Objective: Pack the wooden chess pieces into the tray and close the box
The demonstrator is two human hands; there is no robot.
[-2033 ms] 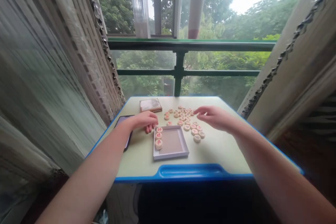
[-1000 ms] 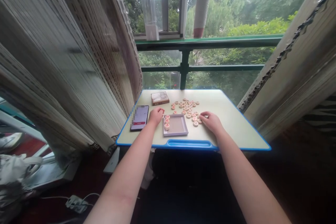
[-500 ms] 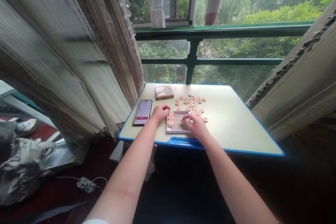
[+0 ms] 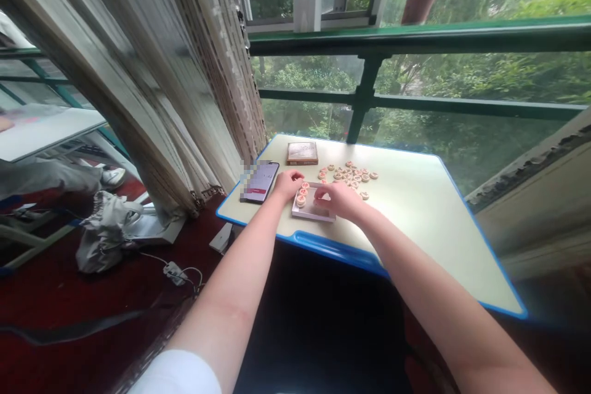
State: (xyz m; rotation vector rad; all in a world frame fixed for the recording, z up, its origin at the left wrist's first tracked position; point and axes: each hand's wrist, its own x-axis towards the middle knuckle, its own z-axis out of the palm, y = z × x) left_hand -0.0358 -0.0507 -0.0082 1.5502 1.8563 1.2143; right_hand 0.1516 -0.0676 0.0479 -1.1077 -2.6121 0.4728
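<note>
A shallow pale box tray [image 4: 314, 217] lies near the front edge of the table. Along its left side sit a few round Chinese chess pieces [image 4: 301, 201] with red characters. My left hand [image 4: 289, 184] is at the tray's back left corner, fingers curled and closed on its edge. Over the middle of the tray, my right hand [image 4: 339, 200] is bent down in a pinch, with what looks like a chess piece at its fingertips, mostly hidden. Behind the tray, several loose chess pieces [image 4: 364, 177] lie scattered, some of them covered by my right hand.
A phone [image 4: 261, 183] lies left of my left hand. A flat brown box [image 4: 302, 154] is at the table's back left. The table [image 4: 429, 215] has a blue rim and stands by a green railing [image 4: 314, 97]. A curtain [image 4: 184, 74] hangs at left.
The view has turned left, and more of the floor and another table show. My right hand stays pinched over the tray, a little lower and farther left in it. My left hand keeps its place at the corner.
</note>
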